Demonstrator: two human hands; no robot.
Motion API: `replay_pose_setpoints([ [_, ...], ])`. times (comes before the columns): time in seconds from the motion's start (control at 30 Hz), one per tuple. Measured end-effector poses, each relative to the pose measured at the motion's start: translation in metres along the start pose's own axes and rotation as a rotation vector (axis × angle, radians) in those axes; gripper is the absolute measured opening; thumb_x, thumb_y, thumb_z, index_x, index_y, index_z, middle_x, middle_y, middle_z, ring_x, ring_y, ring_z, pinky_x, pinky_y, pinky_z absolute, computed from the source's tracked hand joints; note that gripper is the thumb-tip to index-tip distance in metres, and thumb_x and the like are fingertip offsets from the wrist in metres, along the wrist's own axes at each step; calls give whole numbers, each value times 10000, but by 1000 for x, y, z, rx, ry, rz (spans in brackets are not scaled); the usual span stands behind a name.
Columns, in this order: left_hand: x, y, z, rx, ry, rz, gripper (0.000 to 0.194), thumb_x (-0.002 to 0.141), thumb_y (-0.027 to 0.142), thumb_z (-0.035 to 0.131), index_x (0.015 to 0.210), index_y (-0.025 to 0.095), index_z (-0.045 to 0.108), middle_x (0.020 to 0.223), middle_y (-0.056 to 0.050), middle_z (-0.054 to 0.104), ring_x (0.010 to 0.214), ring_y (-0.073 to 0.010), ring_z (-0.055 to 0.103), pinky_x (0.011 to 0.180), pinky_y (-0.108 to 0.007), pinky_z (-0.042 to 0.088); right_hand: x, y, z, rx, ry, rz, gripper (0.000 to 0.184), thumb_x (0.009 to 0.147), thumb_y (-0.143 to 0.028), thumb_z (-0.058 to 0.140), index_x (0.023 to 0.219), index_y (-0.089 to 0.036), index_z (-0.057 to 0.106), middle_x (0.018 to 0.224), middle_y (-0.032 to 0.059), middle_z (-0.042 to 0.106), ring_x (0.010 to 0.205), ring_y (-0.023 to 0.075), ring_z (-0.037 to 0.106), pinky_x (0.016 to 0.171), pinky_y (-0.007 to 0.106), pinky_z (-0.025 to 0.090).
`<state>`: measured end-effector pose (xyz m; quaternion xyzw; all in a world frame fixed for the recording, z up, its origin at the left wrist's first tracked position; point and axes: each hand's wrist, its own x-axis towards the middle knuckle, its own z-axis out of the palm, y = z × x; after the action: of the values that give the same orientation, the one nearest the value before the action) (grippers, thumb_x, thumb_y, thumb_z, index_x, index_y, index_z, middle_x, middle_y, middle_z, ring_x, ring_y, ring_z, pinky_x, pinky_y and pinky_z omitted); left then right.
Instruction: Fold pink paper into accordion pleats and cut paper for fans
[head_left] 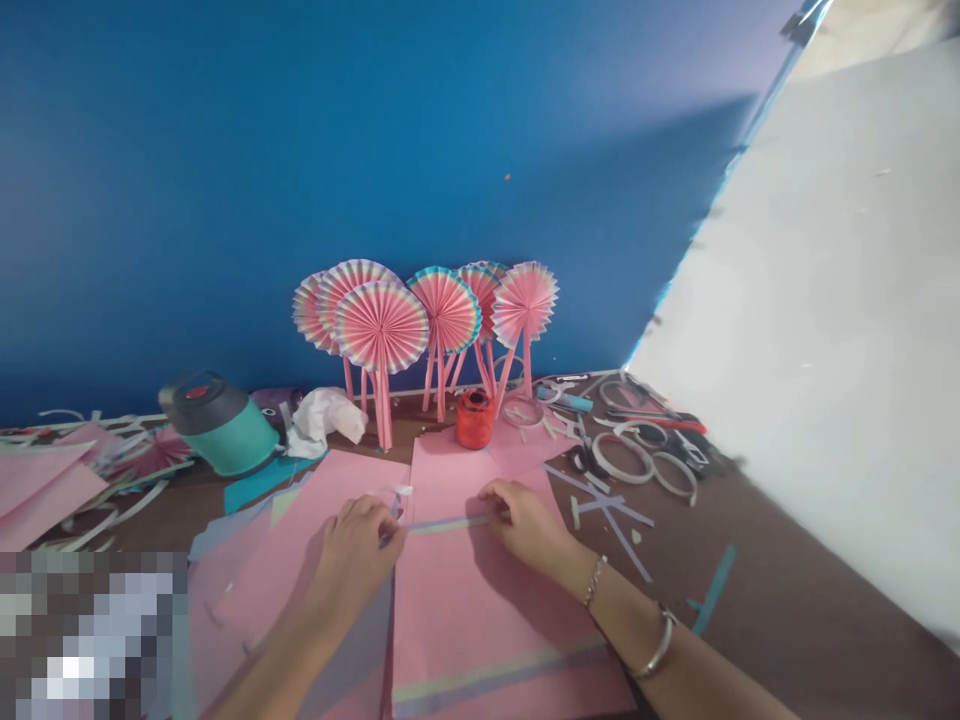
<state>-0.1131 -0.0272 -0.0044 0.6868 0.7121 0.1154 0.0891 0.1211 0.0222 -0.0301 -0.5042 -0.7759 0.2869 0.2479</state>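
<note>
My left hand (361, 545) is closed in a pinch at the left end of a thin pale yellow and lavender paper strip (448, 523). At its other end my right hand (525, 522) pinches too, fingers curled down. The strip lies straight across a pink paper sheet (465, 600). Near the sheet's lower edge runs another yellow and lavender strip (495, 678). Beside it on the left, under my left forearm, are more pink sheets (262, 570) with lavender paper below them. A red spool of thread (475, 419) stands just beyond the sheet.
Several pleated pink paper fans (381, 328) on paper sticks lean against the blue wall (225, 200). A teal and grey container (229, 430) and crumpled white tissue (324, 422) stand at left. Scissors (686, 452), bangle-like rings (622, 458) and paper scraps (611, 505) lie at right.
</note>
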Motion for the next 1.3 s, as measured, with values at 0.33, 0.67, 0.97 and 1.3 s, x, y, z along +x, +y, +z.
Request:
replay_pose_setpoints([
  [0.33, -2, 4, 1, 84, 5, 5, 140, 782, 178, 464, 658, 213, 517, 851, -17, 597, 887, -194, 525, 745, -310, 350, -1, -8, -5, -48, -15, 17, 321, 687, -15, 500, 944, -163, 622, 868, 65, 669, 812, 183, 584, 715, 262, 429],
  [0.67, -5, 6, 1, 62, 41, 1, 44, 782, 189, 473, 756, 221, 489, 840, -8, 593, 883, -195, 535, 756, -315, 341, -3, -14, -5, -146, -30, -8, 351, 658, 1, 487, 952, -148, 610, 912, 74, 654, 865, 199, 544, 769, 290, 389],
  [0.97, -8, 6, 2, 75, 69, 70, 145, 821, 156, 439, 853, 224, 562, 956, -37, 599, 941, -211, 515, 778, -345, 362, -5, -18, -15, -248, -20, -14, 297, 740, -52, 498, 994, -182, 581, 1006, 74, 625, 965, 222, 515, 815, 327, 332],
  [1.3, -16, 25, 13, 167, -98, 445, 519, 783, -52, 314, 1143, 231, 559, 1023, -66, 568, 950, -203, 518, 789, -332, 424, -6, -14, -15, -293, -38, -12, 226, 772, -100, 538, 982, -177, 566, 966, 78, 616, 907, 209, 541, 779, 300, 356],
])
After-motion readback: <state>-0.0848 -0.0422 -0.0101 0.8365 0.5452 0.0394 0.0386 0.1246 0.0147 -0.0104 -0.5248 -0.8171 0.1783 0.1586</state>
